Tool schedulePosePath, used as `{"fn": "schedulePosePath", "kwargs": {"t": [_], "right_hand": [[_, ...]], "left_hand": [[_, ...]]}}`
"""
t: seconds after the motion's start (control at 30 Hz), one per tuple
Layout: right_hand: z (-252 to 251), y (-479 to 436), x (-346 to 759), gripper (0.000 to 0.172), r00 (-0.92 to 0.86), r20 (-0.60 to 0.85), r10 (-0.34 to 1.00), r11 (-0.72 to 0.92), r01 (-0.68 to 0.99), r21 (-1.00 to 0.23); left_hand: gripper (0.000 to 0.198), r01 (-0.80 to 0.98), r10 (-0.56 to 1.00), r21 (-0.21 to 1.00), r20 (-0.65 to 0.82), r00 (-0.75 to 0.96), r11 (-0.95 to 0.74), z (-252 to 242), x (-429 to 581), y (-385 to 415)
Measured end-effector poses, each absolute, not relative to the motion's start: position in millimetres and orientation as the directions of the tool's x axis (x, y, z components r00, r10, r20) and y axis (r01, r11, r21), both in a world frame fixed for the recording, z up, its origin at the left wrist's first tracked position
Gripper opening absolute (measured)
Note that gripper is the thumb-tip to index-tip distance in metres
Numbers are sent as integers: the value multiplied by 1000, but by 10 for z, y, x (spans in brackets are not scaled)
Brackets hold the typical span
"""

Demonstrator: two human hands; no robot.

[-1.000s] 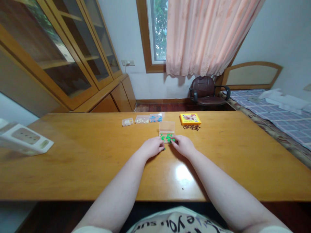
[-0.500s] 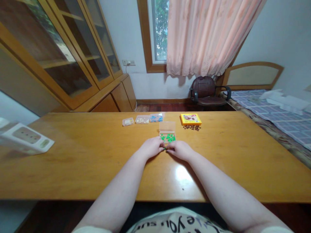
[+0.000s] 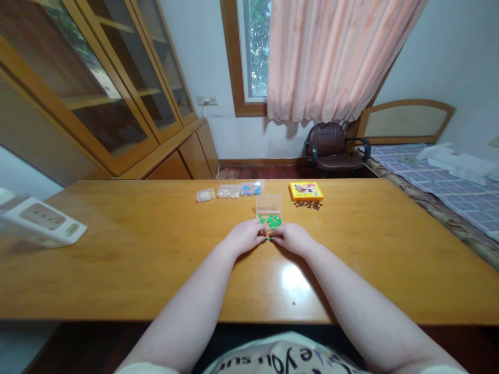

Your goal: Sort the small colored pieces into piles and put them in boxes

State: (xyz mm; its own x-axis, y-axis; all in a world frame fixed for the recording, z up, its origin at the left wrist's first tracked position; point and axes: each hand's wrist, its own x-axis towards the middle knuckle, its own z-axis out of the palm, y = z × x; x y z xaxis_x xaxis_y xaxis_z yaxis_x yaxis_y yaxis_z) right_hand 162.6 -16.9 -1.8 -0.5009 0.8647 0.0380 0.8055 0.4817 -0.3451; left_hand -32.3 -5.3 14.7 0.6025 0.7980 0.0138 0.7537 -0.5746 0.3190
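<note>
My left hand and my right hand meet near the middle of the table, fingers closed. Between the fingertips shows a small green piece, held at its left end by my left hand and at its right end by my right. Its exact shape is too small to make out. Just beyond my hands stands a clear plastic box with its lid raised. Several bright green pieces lie in it, and my fingers partly cover its near edge.
Farther back on the wooden table are a clear box of blue pieces, a box of pale pieces and a smaller clear box. A yellow box has brown bits before it. A white power strip stands left.
My right hand has shifted slightly right, away from my left. More of the green piece now shows between the fingertips.
</note>
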Motion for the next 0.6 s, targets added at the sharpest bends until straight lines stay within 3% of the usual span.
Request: {"fn": "schedulePosePath", "kwargs": {"t": [0.43, 0.6], "right_hand": [[37, -195, 1588, 15, -488, 56, 871, 476, 810, -342], [3, -167, 1631, 18, -382, 208, 901, 435, 798, -417]], "left_hand": [[12, 784, 805, 291, -69, 589, -549, 261, -237, -106], [11, 793, 818, 293, -60, 573, -534, 241, -264, -98]]}}
